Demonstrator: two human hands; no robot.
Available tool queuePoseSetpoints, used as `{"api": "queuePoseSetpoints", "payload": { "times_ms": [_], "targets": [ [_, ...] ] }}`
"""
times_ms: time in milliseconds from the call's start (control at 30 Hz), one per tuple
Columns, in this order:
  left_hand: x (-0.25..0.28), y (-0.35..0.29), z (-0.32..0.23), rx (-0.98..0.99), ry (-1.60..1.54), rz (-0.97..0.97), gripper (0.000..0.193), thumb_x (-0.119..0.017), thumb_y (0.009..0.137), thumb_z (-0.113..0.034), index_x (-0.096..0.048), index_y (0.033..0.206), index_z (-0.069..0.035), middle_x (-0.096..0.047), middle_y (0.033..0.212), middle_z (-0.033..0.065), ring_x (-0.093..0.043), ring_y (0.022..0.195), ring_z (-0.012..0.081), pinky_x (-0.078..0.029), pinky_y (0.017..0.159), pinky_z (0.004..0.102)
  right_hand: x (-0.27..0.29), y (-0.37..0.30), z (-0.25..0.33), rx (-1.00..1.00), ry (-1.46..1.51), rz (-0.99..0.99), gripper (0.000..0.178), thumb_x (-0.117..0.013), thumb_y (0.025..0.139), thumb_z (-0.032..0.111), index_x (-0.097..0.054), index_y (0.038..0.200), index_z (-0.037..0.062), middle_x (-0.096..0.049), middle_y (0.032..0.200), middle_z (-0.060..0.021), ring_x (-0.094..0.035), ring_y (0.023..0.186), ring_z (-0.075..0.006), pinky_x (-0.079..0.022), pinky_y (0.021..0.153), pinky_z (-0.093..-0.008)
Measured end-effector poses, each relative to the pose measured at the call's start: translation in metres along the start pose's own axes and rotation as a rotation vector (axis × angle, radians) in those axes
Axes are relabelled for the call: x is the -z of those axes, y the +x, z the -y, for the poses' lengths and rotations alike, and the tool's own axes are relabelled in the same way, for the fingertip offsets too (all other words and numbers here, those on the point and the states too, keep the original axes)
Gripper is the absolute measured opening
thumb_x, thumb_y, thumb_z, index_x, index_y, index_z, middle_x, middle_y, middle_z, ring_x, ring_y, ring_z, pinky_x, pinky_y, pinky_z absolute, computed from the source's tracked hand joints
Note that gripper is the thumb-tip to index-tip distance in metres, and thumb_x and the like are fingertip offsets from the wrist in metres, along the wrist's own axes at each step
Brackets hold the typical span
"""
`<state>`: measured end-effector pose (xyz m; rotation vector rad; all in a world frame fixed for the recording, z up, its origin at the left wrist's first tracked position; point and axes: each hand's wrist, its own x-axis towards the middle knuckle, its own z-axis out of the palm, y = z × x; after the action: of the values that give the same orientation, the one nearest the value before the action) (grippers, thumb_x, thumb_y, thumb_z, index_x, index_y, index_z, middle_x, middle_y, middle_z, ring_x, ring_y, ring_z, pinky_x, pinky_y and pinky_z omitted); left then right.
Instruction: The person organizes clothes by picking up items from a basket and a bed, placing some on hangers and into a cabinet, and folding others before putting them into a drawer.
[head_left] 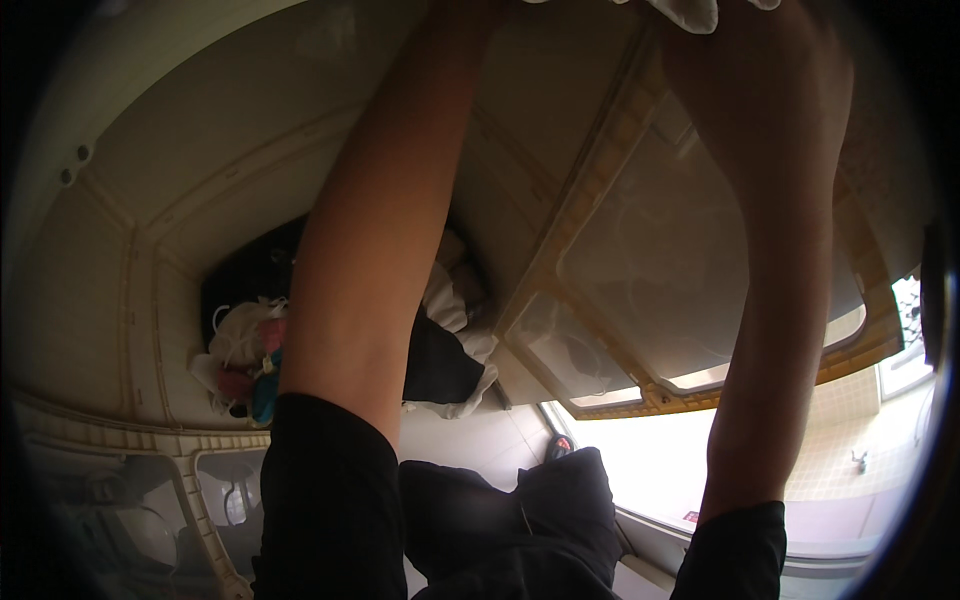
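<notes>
Both my arms are raised toward the upper edge of the view. A white cloth [688,14] with a soft, wavy edge shows there, mostly cut off by the picture. My right hand [768,65] is bent at the wrist and looks closed beside the cloth, which peeks out around it; the fingertips are hidden. Of my left hand [475,8] only the wrist end shows, and its fingers lie beyond the upper edge, left of the cloth.
Behind my left forearm lies a heap of clothes [240,335], white, pink, teal and black, in a dark container [225,275]. Pale panels with yellowed frames [560,285] surround me. Bright light enters at a low opening [660,460] on the right, with tiles [835,430] beyond.
</notes>
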<state>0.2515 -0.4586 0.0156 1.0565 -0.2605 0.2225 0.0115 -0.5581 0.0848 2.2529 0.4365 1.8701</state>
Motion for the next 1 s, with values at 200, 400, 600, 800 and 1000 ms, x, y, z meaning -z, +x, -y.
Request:
{"api": "queuePoseSetpoints", "payload": {
  "times_ms": [200,400,600,800,1000],
  "targets": [
    [0.009,-0.01,-0.005,-0.006,0.029,-0.008,0.034,-0.063,0.095,-0.035,-0.068,0.116,-0.008,-0.064,0.091,0.0066,-0.06,0.075,0.0189,-0.05,0.064,0.0342,0.003,-0.001,0.007,-0.089,-0.052,0.12,0.027,-0.079,0.086,0.029,-0.072,0.105,0.0109,-0.074,0.093,-0.012,-0.073,0.084,-0.0313,-0.057,0.073,-0.0405],
    [0.05,-0.06,-0.012,-0.015,0.069,-0.038,0.034,-0.064,0.095,-0.035,-0.068,0.116,-0.009,-0.063,0.091,0.0064,-0.059,0.074,0.0184,-0.049,0.062,0.0341,0.014,-0.015,0.014,-0.243,-0.139,0.281,0.034,-0.079,0.091,0.034,-0.073,0.116,0.0116,-0.076,0.101,-0.0136,-0.075,0.091,-0.0314,-0.059,0.079,-0.0398],
    [0.151,-0.176,-0.038,0.066,0.151,-0.12,0.029,-0.055,0.101,-0.035,-0.068,0.111,-0.012,-0.048,0.065,-0.0022,-0.045,0.054,0.0123,-0.038,0.05,0.0284,-0.014,-0.065,0.077,-0.252,0.311,-0.452,0.039,-0.076,0.085,0.015,-0.071,0.123,0.0069,-0.072,0.119,-0.0155,-0.067,0.114,-0.0356,-0.053,0.097,-0.0457],
    [0.251,-0.279,-0.088,0.006,0.076,-0.522,0.036,-0.056,0.097,-0.043,-0.066,0.121,-0.017,-0.045,0.074,-0.0036,-0.041,0.062,0.0115,-0.03,0.05,0.0268,-0.049,-0.089,0.223,-0.24,0.862,-0.022,0.039,-0.072,0.081,0.007,-0.068,0.12,0.0081,-0.065,0.122,-0.0132,-0.06,0.118,-0.0357,-0.048,0.096,-0.0464],
    [0.303,-0.328,-0.131,-0.256,0.043,-0.707,0.077,-0.053,0.097,-0.041,-0.024,0.164,-0.014,-0.049,0.146,0.0126,-0.053,0.126,0.0281,-0.044,0.101,0.0449,-0.107,0.004,0.349,0.039,1.026,-0.283,0.045,-0.074,0.083,0.009,-0.065,0.126,0.0058,-0.065,0.13,-0.017,-0.062,0.118,-0.0362,-0.05,0.1,-0.0479]
  ]
}}
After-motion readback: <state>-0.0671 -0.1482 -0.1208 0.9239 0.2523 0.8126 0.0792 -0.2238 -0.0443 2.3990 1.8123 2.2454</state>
